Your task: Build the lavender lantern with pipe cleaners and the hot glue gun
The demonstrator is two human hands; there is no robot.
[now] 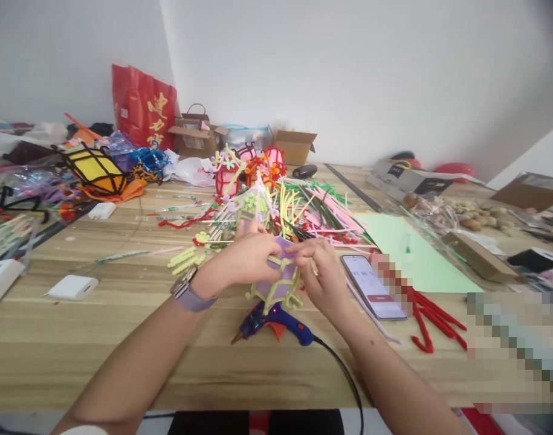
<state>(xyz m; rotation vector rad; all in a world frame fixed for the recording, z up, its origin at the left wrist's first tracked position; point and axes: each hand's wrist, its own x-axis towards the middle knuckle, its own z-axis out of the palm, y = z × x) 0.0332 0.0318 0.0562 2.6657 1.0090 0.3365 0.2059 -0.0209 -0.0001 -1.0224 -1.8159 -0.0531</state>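
Both my hands hold a small purple lantern [280,284] framed in pale green pipe cleaners, just above the wooden table [122,338]. My left hand [249,257], with a watch on its wrist, grips the lantern's upper left side, fingers closed around it. My right hand [319,269] pinches the lantern's top edge from the right, fingers pressed together. A blue glue gun [276,320] lies on the table right under the lantern, its black cord trailing toward me.
A heap of coloured pipe cleaners [294,211] and finished lanterns [240,169] lies behind my hands. A phone [373,293], red pipe cleaners [433,317] and green paper [412,257] are to the right. Yellow lantern [95,169], white boxes [73,287], cardboard boxes [294,145] sit around.
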